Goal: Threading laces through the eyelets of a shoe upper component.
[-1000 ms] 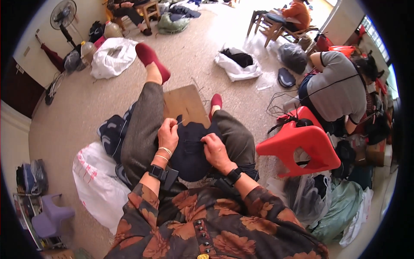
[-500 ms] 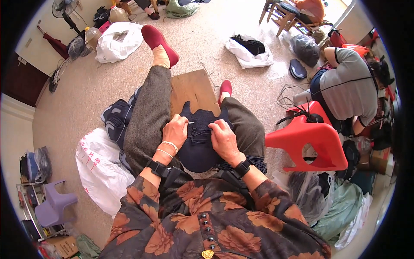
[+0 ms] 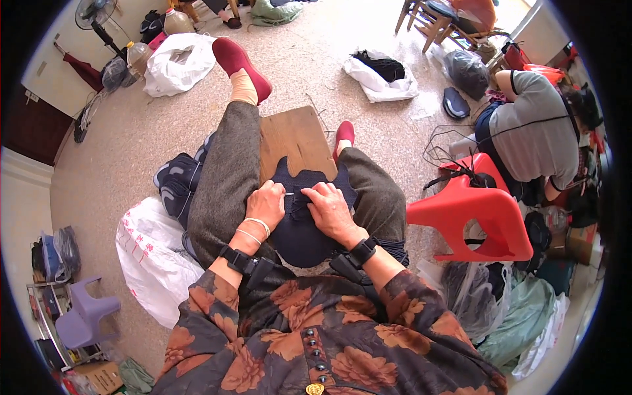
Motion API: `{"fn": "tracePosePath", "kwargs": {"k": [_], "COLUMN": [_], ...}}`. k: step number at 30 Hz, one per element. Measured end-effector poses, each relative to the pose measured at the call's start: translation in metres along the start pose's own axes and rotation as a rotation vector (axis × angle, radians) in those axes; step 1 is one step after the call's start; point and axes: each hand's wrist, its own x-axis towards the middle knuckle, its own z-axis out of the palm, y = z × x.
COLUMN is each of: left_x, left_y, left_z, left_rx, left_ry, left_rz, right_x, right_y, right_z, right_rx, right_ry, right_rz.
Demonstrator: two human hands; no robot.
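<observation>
A dark navy knitted shoe upper (image 3: 304, 243) lies across my lap, its pointed flaps spreading over a wooden board (image 3: 296, 135). My left hand (image 3: 265, 204) is closed at the upper's left side. A short pale tip, like that of a thin hook or needle, sticks out between its thumb and forefinger. On the middle of the upper, my right hand (image 3: 331, 209) has its thumb and fingers drawn together by the dark lacing. Whatever thread or lace they pinch is too small to make out. Dark cords (image 3: 392, 249) hang by my right thigh.
A red plastic stool (image 3: 454, 230) stands at the right, beside a seated person in a grey shirt (image 3: 532, 131). To my left lie a white sack (image 3: 151, 257) and bundled dark shoe uppers (image 3: 176, 181). An open white bag (image 3: 382, 78) with dark contents sits ahead on the floor.
My right hand has moved left, from the upper's right side to its middle, close to the left hand. The long loose lace loops seen across the upper before no longer show. My left hand barely moved.
</observation>
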Motion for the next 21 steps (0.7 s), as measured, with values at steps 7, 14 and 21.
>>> {"fn": "tracePosePath", "kwargs": {"k": [7,14,21], "left_x": [0.007,0.02,0.013], "left_y": [0.004,-0.005,-0.003], "left_z": [-0.003,0.0,-0.008], "left_rx": [0.016,-0.059,-0.036], "left_ry": [-0.059,-0.12,-0.137], "left_rz": [-0.018,0.168,-0.004], "right_x": [-0.002,0.001,0.002], "right_y": [0.0,0.001,0.009], "right_z": [-0.004,-0.002,-0.004], "right_rx": [0.039,0.028,0.235], "right_ry": [-0.021,-0.078,0.043], "right_rz": [0.006,0.01,0.031]}}
